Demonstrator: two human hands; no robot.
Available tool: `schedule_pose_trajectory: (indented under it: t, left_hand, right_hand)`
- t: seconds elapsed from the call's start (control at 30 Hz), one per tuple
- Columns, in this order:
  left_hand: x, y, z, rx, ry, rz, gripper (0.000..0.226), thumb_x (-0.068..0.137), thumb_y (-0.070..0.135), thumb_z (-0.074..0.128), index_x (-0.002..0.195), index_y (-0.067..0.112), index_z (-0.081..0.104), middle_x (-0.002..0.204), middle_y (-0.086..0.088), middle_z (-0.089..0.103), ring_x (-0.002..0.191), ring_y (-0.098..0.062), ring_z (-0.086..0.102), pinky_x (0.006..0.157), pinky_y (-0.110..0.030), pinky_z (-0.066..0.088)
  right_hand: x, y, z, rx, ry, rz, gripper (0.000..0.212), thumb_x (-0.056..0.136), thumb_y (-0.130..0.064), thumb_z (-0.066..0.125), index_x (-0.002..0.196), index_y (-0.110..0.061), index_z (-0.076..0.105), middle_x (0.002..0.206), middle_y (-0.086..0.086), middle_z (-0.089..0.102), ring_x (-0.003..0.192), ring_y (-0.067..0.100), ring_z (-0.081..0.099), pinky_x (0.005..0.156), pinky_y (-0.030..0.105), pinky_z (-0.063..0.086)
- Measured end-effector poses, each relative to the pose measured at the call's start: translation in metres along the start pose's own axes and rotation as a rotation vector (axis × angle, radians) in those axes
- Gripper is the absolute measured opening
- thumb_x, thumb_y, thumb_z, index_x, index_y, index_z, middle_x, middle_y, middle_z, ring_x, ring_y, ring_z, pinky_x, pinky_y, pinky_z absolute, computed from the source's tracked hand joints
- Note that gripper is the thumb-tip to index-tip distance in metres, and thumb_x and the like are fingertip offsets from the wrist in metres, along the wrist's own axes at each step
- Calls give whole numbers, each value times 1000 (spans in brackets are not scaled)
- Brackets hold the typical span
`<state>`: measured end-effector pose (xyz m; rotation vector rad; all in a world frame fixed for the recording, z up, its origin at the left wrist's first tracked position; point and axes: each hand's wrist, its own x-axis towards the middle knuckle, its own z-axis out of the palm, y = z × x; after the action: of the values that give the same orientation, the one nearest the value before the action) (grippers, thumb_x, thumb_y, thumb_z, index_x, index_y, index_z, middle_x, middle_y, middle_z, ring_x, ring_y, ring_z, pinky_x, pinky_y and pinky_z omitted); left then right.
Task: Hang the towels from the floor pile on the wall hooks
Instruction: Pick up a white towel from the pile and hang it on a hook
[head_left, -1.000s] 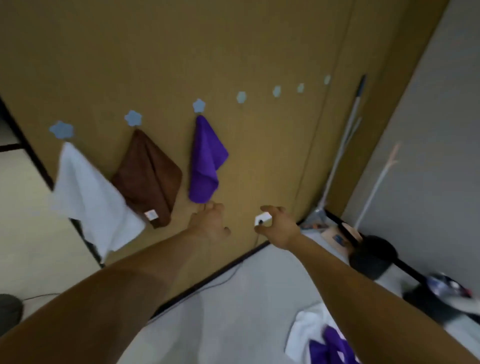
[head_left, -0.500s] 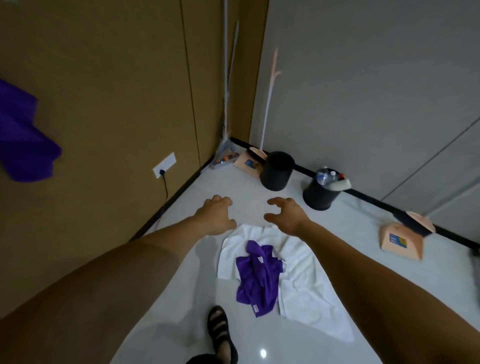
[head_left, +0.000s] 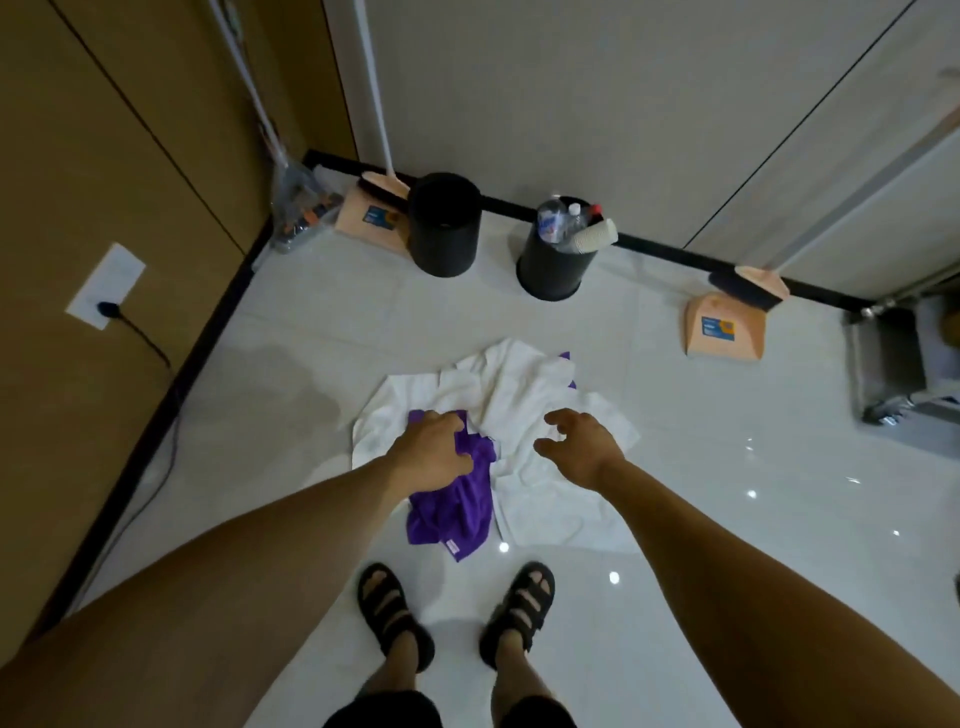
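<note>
Fingers of the left hand (head_left: 434, 449) are curled over the purple towel (head_left: 457, 512), while the right hand (head_left: 579, 447) is held open and empty over the white towel (head_left: 540, 395) beside it.

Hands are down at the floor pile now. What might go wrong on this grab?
1. The left hand lies on the purple towel, which overlaps the white towels; a lift may drag white cloth along.
2. The right hand hovers open, so a one-handed pull could bunch the towel.
3. The sandalled feet stand close to the pile on glossy floor; stepping on trailing cloth could cause a slip.
</note>
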<state>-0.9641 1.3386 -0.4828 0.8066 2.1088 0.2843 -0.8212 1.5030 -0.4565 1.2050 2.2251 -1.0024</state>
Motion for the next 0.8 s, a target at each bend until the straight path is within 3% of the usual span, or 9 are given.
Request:
schedule_pose_trajectory:
  t: [0.13,0.4,0.73,0.8]
  left_hand:
    - [43,-5,49,1,-23,-66,52,83,39,63,129,20,50,130,-6,48,113,-23,52,94,-33,44]
    - [179,-63,173,-69,-41,-101,48,87,31,63,130,17,51,129,-7,50,114,-22,53,93,-30,43]
    - [336,-163,295,-131,38,-86,43,88,27,63,128,15,54,129,-5,53,112,-20,54,93,-32,46]
    - [347,-172,307,-142,27,-84,43,88,27,63,128,16,53,129,-4,53,111,-20,55,93,-33,47]
  right_hand:
    - [55,53,29,7,-105,43,51,89,-37,60,136,-22,48,132,7,52,100,21,60,87,31,49]
    - [202,150,159,16,-211,78,50,91,-34,57,138,-25,44,135,3,55,122,21,53,99,32,44]
    - [369,237,331,-188,-256,38,66,91,-22,54,148,-30,22,125,6,59,107,27,61,76,35,50]
    - [382,246,347,-262,-257,17,64,90,-20,54,146,-30,26,123,6,59,103,28,61,73,34,49]
